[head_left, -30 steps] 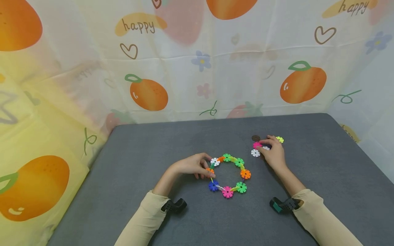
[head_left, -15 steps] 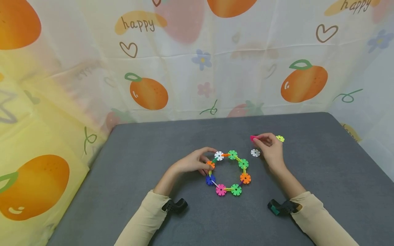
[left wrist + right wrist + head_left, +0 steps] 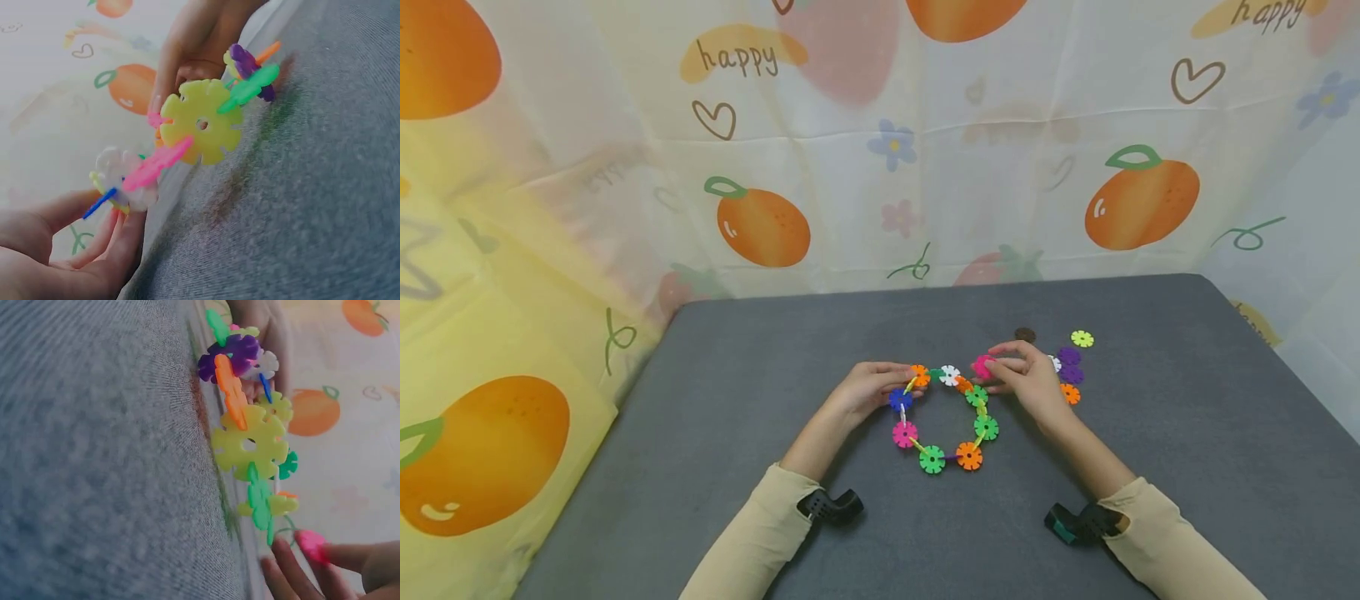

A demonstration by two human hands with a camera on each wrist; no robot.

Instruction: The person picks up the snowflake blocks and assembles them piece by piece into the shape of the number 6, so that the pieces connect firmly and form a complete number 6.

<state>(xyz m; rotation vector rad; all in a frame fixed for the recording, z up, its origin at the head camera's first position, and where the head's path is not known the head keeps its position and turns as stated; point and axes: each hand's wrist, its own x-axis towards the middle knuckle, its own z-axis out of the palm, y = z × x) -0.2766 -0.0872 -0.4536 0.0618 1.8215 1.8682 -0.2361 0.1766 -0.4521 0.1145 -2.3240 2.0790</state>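
A closed ring of interlocking snowflake discs (image 3: 987,427), in white, green, orange, pink, blue and yellow, occupies the middle of the head view. At its upper left, my left hand (image 3: 872,387) pinches it near an orange disc (image 3: 921,376). Across the ring, my right hand (image 3: 1030,383) holds a loose pink snowflake disc (image 3: 982,366) between thumb and finger, close to the ring's white and green discs. The right wrist view shows this pink disc (image 3: 311,545) at the fingertips. In the left wrist view, a yellow disc (image 3: 215,119) of the ring stands upright.
Beyond my right hand lie loose snowflake discs: a brown one (image 3: 1025,334), a yellow one (image 3: 1082,338), purple ones (image 3: 1071,373), an orange one (image 3: 1071,394) and a partly hidden white one (image 3: 1056,363). The grey table (image 3: 760,350) meets a printed cloth (image 3: 842,192) at the back.
My right hand has picked the pink disc from the loose discs and brought it left to the ring. My left hand has turned the ring clockwise.
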